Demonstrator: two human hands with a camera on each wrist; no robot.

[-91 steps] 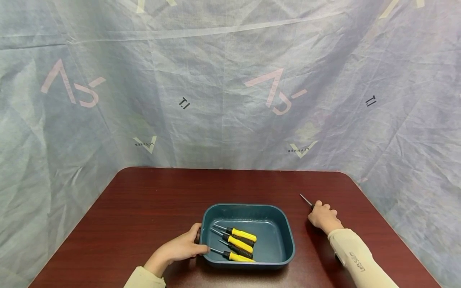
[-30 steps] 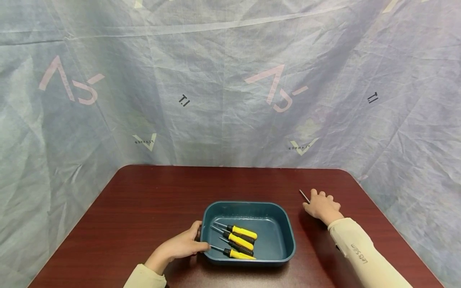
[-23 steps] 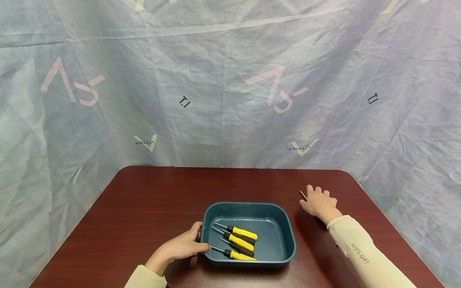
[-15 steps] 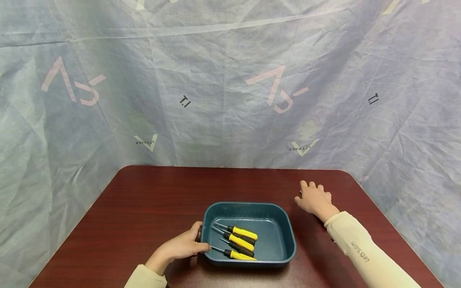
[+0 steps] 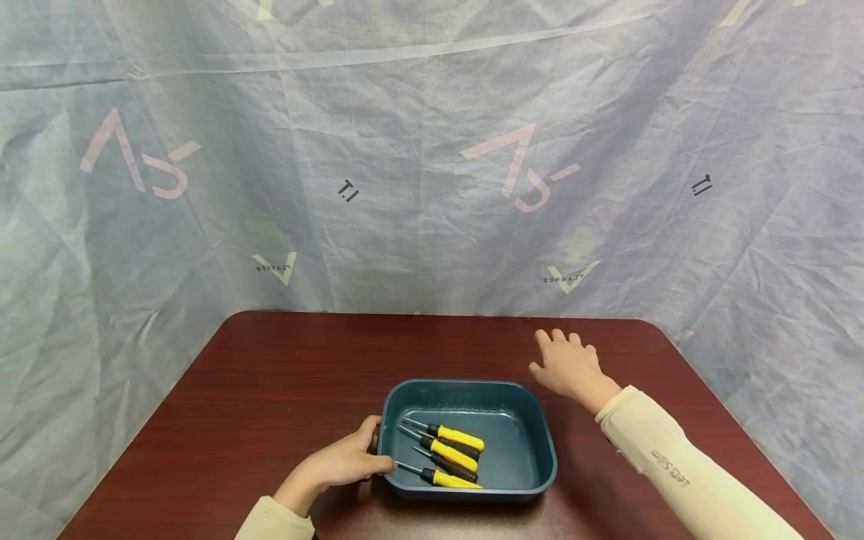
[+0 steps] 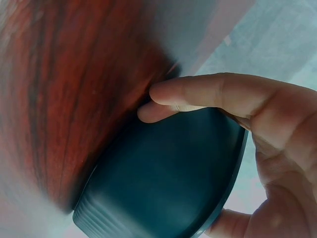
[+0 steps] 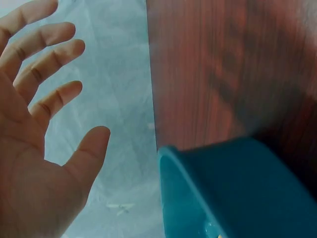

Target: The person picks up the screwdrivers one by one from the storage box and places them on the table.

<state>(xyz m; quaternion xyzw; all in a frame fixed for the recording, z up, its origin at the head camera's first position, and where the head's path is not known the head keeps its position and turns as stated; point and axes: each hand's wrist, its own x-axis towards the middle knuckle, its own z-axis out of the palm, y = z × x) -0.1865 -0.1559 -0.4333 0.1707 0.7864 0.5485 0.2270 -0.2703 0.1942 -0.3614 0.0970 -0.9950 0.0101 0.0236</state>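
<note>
Nearest to the camera, at the left side of the bin [image 5: 506, 450], is the left hand [image 5: 337, 460], coming from a pale left sleeve [image 5: 275, 520]. Its grip is narrow and holds the bin's left wall: the thumb lies over the rim, and in the left wrist view two fingers [image 6: 208, 90] lie along the outside. Inside the bin, from its left part to its middle, lie five screwdrivers [image 5: 454, 454], with shafts toward the left wall. The nearest is a yellow-handled one [image 5: 451, 480]; its shaft ends just beside the thumb, and I cannot tell if they touch. Behind it come a black, a yellow, a second black, which is partly hidden, and the farthest yellow. Beyond the bin's far right corner, the right hand [image 5: 567, 367] hangs above the tabletop [image 5: 304, 352]; its grip is wide, with the fingers spread. Its right sleeve [image 5: 682, 465] bears printed letters. Behind the bin, past the tabletop's far edge, hangs a creased grey cloth [image 5: 418, 225].
</note>
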